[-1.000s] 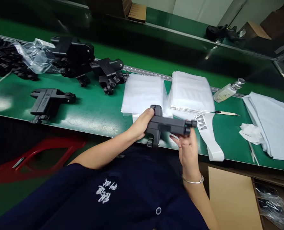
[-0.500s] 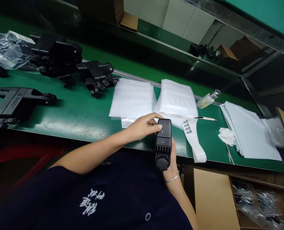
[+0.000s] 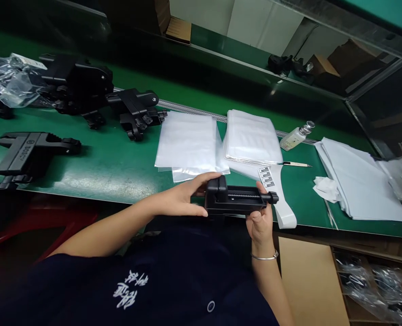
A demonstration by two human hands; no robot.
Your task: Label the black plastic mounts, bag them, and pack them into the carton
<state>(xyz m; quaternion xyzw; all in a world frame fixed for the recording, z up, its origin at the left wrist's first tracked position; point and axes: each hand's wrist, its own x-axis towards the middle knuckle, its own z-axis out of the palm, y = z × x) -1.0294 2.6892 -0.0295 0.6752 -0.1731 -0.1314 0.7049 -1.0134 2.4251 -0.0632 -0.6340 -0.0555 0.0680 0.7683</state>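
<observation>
A black clamp-like mount (image 3: 236, 206) with a threaded rod along its open channel and a knob at its right end lies sideways between my hands, above the bench's front edge. My left hand (image 3: 184, 197) grips its left end, thumb in front and fingers behind. Around the right end, by the knob, my right hand (image 3: 261, 222) is closed, with a bracelet on the wrist. Just behind the mount are a pile of clear plastic bags (image 3: 187, 140) and a thicker stack of bags (image 3: 251, 136). A label strip (image 3: 284, 213) with printed black marks hangs over near my right hand.
More black mounts (image 3: 133, 111) stand at the back left, and one lettered mount (image 3: 21, 156) lies nearer the front. On the right are a small bottle (image 3: 294, 138), a pen-like tool (image 3: 296, 164), crumpled tissue (image 3: 326, 188), tweezers (image 3: 330, 215) and white sheets (image 3: 364, 181). Below sits a cardboard box (image 3: 313, 280).
The mount has been turned from upright, end on to me, to lying sideways with its channel and rod showing. My left hand moved to its left end, my right hand to the knob end.
</observation>
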